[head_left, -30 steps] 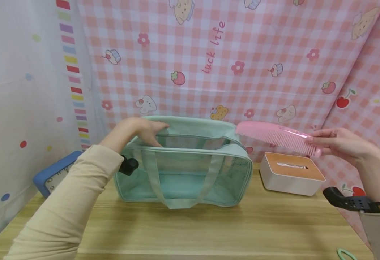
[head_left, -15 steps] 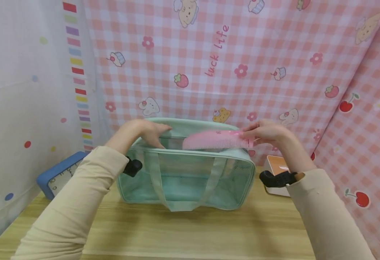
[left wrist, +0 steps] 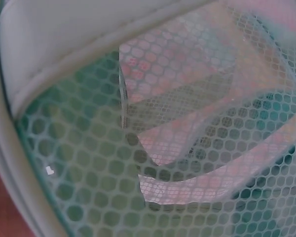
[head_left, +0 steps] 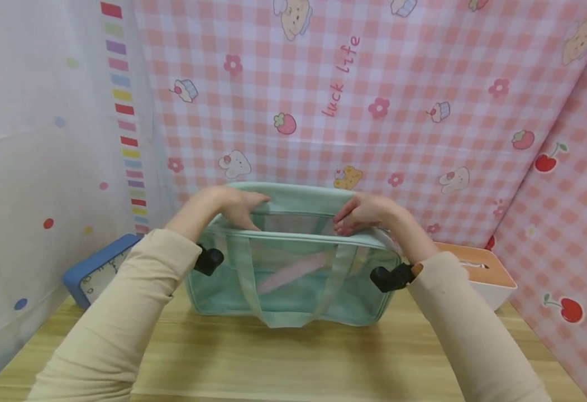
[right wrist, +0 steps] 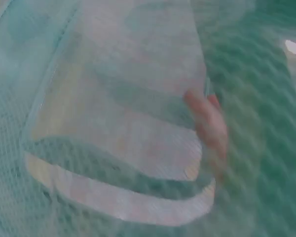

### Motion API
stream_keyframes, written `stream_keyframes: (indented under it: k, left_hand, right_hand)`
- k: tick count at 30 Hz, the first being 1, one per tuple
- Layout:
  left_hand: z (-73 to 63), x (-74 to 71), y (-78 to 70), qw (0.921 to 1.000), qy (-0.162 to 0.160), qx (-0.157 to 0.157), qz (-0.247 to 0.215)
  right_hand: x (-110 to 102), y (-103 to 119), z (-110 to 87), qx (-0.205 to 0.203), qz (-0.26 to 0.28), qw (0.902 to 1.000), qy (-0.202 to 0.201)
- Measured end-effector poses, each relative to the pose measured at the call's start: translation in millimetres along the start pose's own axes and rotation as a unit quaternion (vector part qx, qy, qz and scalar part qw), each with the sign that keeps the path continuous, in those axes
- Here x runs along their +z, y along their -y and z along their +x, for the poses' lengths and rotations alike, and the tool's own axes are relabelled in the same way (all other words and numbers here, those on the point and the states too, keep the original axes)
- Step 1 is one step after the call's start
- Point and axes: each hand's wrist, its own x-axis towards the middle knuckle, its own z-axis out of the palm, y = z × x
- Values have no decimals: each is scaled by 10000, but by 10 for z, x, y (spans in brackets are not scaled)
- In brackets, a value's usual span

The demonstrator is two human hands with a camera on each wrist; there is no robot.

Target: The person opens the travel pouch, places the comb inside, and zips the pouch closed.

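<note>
A translucent mint-green tote bag (head_left: 293, 322) stands upright, its top unzipped. Through its clear front panel shows a pink comb (head_left: 293, 272), tilted inside and slightly blurred. My left hand (head_left: 238, 207) is at the left part of the opening, thumb and forefinger spread between front and back rims. At the right part of the opening, my right hand (head_left: 361, 213) has its fingers bent downward, above and apart from the comb. Fingers (right wrist: 209, 121) appear blurred behind the bag's material in the right wrist view. Mesh (left wrist: 89, 163) of the bag fills much of the left wrist view.
A blue alarm clock (head_left: 97, 271) stands left of the bag, partly behind the left sleeve. On the right is a white tissue box (head_left: 494, 293) with an orange-brown lid, partly behind the right arm. A pink checked cloth (head_left: 313, 100) hangs behind the wooden table (head_left: 293, 363).
The right hand has carried the comb leftward from above the tissue box to the bag and let go; the comb is now inside. The left hand has stayed at the opening.
</note>
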Motion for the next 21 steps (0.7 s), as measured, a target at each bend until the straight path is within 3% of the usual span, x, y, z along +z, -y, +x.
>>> stream_keyframes:
  k: [5,9,11,15,18,21]
  left_hand:
    - [-31,-8,-3,10000,-36,-44,-25]
    - [-44,-12,-8,9999,-92,-40,-124]
    - [-57,1,-8,9994,-275,22,-200]
    - [-124,78,-31,9920,-1167,190,-432]
    - [-213,152,-53,9750,-2046,375,-777]
    - [-319,230,-51,9537,-2703,593,-1179]
  right_hand:
    - [-110,-11,-168,-127,122,9989,-442]
    - [-167,-46,-264,-244,840,9949,-506]
    - [-179,-73,-286,-328,1153,9919,-420]
    - [-171,-109,-317,-467,1437,9881,-283]
    - [-146,-112,-339,-520,1384,9885,-318]
    - [-120,-93,-357,-533,1222,9901,-441]
